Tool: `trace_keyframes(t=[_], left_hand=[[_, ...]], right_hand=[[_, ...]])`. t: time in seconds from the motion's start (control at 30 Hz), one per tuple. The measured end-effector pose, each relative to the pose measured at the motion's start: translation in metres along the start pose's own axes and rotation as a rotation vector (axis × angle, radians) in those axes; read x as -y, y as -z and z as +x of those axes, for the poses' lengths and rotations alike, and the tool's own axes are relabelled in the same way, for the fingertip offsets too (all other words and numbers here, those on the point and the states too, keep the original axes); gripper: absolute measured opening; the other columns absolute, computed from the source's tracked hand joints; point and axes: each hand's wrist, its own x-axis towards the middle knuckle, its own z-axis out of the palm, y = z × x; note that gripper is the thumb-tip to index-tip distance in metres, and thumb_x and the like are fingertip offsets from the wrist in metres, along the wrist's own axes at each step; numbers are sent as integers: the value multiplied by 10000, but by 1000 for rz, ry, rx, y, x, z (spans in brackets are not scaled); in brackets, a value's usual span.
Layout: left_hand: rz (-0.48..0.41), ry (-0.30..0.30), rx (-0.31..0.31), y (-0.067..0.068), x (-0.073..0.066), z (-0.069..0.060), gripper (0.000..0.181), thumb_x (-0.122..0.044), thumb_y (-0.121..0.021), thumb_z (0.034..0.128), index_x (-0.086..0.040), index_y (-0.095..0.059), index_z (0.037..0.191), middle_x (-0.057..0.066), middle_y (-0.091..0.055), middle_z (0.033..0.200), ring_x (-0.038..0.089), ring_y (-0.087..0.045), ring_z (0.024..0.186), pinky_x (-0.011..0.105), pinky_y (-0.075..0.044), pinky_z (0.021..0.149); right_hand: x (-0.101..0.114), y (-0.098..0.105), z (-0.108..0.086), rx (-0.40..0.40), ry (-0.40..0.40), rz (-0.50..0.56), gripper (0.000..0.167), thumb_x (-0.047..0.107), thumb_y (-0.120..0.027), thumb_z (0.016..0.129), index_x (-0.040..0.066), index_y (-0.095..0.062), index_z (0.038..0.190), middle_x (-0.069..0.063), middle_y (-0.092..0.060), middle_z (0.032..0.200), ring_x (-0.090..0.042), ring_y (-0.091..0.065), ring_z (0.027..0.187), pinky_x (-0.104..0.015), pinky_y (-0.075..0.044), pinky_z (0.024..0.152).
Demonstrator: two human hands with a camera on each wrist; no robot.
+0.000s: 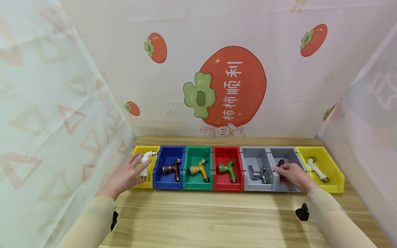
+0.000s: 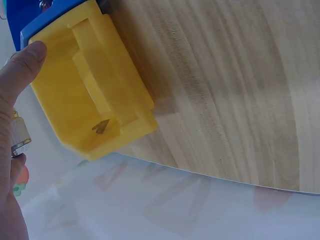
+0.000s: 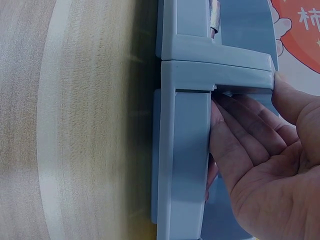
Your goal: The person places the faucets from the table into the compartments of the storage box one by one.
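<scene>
At the far left, my left hand (image 1: 128,172) grips a white faucet (image 1: 145,162) above the left yellow bin (image 1: 138,185). In the left wrist view only the faucet's lower end (image 2: 20,134) shows beyond the thumb, over the bin's inside. My right hand (image 1: 293,175) reaches into the right-hand grey bin (image 1: 286,188). Its fingers (image 3: 250,125) lie extended inside, and its thumb is at the rim of the dividing wall. A dark red faucet (image 1: 281,162) shows just past this hand, mostly hidden; contact with it cannot be made out.
Between the hands, a brown faucet (image 1: 172,168) lies in a blue bin, a yellow faucet (image 1: 201,170) in a green bin, a green faucet (image 1: 228,170) in a red bin, and a chrome faucet (image 1: 258,174) in a grey bin. Another white faucet (image 1: 317,169) lies in the right yellow bin.
</scene>
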Motion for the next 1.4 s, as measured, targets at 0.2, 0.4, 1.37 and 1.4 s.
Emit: trace_keyframes(t=[0.2,0.4,1.37,1.4], left_hand=[[-39,37,8,-5,5,7,868,-323,-1011,556,-45,-690,1314,307,-620,1265,492,-582,1137,546,-559,908],[-72,128,66,-6,3,11,845,-301,-1002,589,-45,-682,1328,290,-622,1271,483,-580,1152,538,-560,914],[-158,327,265,-42,2,4,650,-310,-877,810,-43,-659,1361,238,-656,1317,450,-609,1169,577,-505,1008],[-164,328,256,-42,2,4,620,-301,-863,829,-37,-664,1353,246,-657,1312,449,-617,1159,576,-509,1002]], right_hand=[[0,-1,0,-7,-8,-2,460,431,-622,1021,-27,-630,1058,-112,-610,951,-198,-633,810,-320,-622,752],[0,-2,0,-9,-11,24,437,414,-623,1024,-23,-615,1029,-106,-599,937,-202,-623,808,-323,-622,751],[-1,-4,-1,-12,-9,47,465,430,-620,1023,-35,-618,1052,-96,-611,932,-195,-633,815,-326,-621,752],[-1,-4,-1,-13,-4,52,465,427,-621,1023,-37,-616,1051,-97,-607,930,-198,-634,817,-328,-621,753]])
